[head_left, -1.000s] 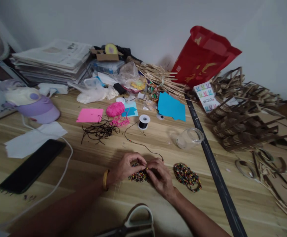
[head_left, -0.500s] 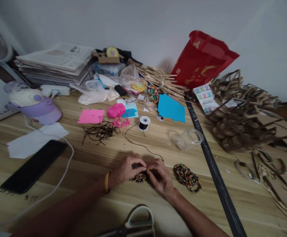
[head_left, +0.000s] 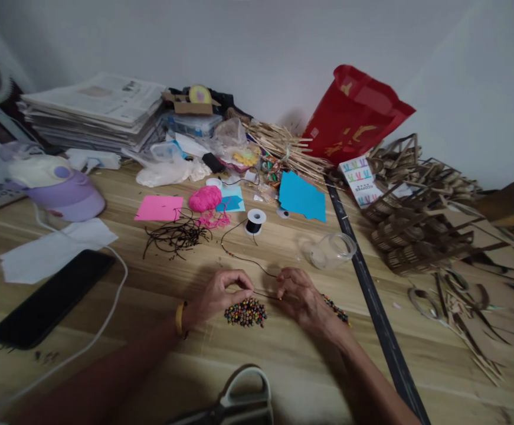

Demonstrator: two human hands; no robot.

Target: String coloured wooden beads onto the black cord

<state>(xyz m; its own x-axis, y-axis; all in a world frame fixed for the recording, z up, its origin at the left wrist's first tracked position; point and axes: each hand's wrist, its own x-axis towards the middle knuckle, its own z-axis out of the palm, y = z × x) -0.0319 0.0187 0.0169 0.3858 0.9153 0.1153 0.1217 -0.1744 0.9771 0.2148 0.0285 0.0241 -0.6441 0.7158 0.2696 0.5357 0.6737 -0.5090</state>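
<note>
- Wooden table point(head_left: 159, 348): bare board lies nearer the person than the bead pile point(head_left: 245, 312); clutter crowds the wall side beyond it.
- Left hand point(head_left: 219, 293), just left of the bead pile, pinches the black cord point(head_left: 257, 264) between thumb and fingertip.
- Right hand point(head_left: 303, 297), just right of the pile, fingers curled onto the same cord.
- Glass jar point(head_left: 333, 250) lies on its side, up and right of the pile; contents unclear.

Multicoloured beads point(head_left: 245, 312), black cord point(head_left: 243, 258), pink yarn point(head_left: 205, 198), blue paper point(head_left: 301, 196), red bag point(head_left: 353, 116), lilac cap point(head_left: 55, 185)
</note>
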